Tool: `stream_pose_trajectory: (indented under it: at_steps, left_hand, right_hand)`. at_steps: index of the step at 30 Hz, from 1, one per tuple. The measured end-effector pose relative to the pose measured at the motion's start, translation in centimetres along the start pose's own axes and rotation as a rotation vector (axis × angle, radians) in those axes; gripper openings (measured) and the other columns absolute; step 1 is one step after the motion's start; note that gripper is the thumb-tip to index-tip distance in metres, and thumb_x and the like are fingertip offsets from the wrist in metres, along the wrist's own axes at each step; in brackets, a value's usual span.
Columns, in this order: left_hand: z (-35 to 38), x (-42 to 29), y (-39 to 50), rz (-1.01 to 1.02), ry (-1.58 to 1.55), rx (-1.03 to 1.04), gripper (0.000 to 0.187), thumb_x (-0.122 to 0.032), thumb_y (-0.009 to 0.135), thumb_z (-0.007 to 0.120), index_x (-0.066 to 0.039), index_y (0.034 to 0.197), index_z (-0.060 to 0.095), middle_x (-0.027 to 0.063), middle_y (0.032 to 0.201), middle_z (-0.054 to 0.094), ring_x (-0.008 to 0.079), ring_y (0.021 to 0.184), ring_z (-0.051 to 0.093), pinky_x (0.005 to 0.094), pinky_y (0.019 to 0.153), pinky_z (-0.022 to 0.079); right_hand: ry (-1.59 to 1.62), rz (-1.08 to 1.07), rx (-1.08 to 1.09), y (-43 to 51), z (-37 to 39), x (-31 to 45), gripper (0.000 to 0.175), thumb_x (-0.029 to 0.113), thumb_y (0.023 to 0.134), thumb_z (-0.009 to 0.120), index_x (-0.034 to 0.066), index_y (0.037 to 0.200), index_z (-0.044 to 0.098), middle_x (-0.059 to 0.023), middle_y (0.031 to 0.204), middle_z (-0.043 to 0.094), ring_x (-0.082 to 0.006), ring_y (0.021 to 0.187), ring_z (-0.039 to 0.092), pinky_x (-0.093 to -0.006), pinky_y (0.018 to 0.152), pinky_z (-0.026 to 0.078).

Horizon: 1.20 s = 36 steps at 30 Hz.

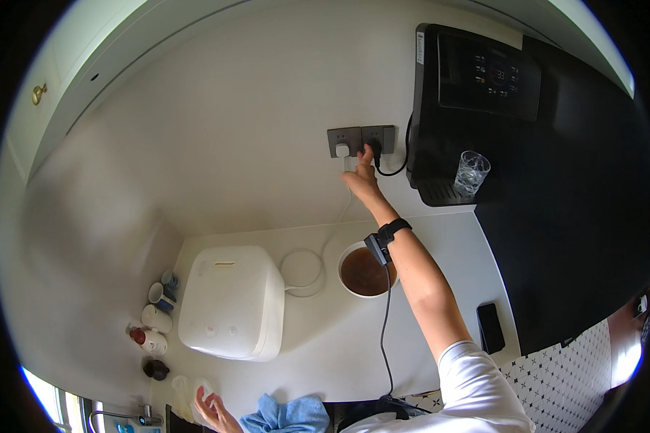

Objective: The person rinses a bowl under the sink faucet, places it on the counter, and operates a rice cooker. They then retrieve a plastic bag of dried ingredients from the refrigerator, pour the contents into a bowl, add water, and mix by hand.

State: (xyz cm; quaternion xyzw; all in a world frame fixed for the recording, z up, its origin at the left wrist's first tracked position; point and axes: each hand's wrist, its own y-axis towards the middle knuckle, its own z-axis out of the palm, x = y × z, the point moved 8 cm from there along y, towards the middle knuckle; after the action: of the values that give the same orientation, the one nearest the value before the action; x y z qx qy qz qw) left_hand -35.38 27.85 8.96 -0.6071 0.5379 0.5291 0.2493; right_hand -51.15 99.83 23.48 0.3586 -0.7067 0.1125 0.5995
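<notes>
My right hand (363, 174) reaches to the grey double wall socket (353, 133), its fingertips at the black plug (376, 147). The thumb is spread apart beside the white plug (342, 150) and its cord, and nothing shows in the grasp. At the lower left, my left hand (215, 412) hovers over the counter's front edge, empty, with fingers loosely parted. A white rice cooker (233, 303) sits on the counter, lid down, its white cord (303, 296) looped beside it. Partly behind my right forearm stands a round white bowl (342, 273) of brown liquid.
A black drinks machine (482, 76) holds a clear glass (472, 173) on its drip tray. A phone (491, 328) lies at the right. Several mugs (161, 295) and a bottle (149, 340) line the left wall. A blue cloth (287, 414) lies by the front edge.
</notes>
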Motion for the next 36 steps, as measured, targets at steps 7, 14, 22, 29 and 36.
stream_pose_trajectory:
  at_steps: [7, 14, 22, 29, 36]
  left_hand:
    - [0.1, -0.3, -0.2, 0.030, -0.086, 0.015, 0.046, -0.022, 0.100, 0.061, -0.007, 0.142, 0.052, 0.0094, 0.139, 0.054, 0.0202, 0.105, 0.054, 0.0337, 0.091, 0.048]
    - [1.5, -1.5, -0.9, -0.018, -0.037, 0.044, 0.050, -0.003, 0.095, 0.061, -0.008, 0.143, 0.051, 0.0081, 0.139, 0.055, 0.0208, 0.109, 0.061, 0.0316, 0.085, 0.051]
    - [4.3, -5.0, 0.4, 0.045, -0.052, 0.107, 0.050, -0.009, 0.093, 0.067, -0.008, 0.141, 0.054, 0.0127, 0.143, 0.048, 0.0248, 0.116, 0.059, 0.0370, 0.089, 0.053]
    - [6.1, -9.0, 1.8, 0.176, 0.129, 0.198, 0.063, -0.011, 0.090, 0.068, -0.013, 0.151, 0.048, 0.0179, 0.158, 0.035, 0.0353, 0.136, 0.045, 0.0478, 0.105, 0.044]
    - [9.1, -10.8, 1.6, 0.324, 0.244, 0.344, 0.066, -0.018, 0.090, 0.067, -0.015, 0.153, 0.047, 0.0233, 0.165, 0.025, 0.0452, 0.144, 0.033, 0.0557, 0.118, 0.027]
  right_hand:
    - [0.019, 0.003, 0.011, 1.9, 0.6, -3.3, 0.108, 0.007, 0.075, 0.061, 0.0172, 0.162, -0.002, -0.0153, 0.166, 0.032, -0.0407, 0.144, 0.039, -0.0569, 0.120, 0.021]
    - [0.183, -0.117, 0.107, -4.2, 1.3, 1.2, 0.089, 0.004, 0.079, 0.059, 0.0133, 0.159, 0.020, -0.0182, 0.155, 0.037, -0.0262, 0.128, 0.049, -0.0429, 0.105, 0.044]
    - [-0.136, -0.641, 0.638, -28.2, 7.3, 13.0, 0.054, -0.003, 0.080, 0.056, 0.0091, 0.132, 0.059, -0.0125, 0.132, 0.060, -0.0334, 0.130, 0.049, -0.0453, 0.111, 0.037]
    - [-0.354, -0.951, 0.678, -39.0, 14.5, 13.8, 0.059, 0.032, 0.086, 0.073, 0.0099, 0.139, 0.058, -0.0155, 0.140, 0.052, -0.0341, 0.134, 0.041, -0.0526, 0.109, 0.030]
    - [-0.447, -0.921, 0.631, -40.2, 16.6, 13.2, 0.072, 0.043, 0.088, 0.072, 0.0064, 0.146, 0.050, -0.0203, 0.138, 0.049, -0.0325, 0.129, 0.046, -0.0512, 0.099, 0.032]
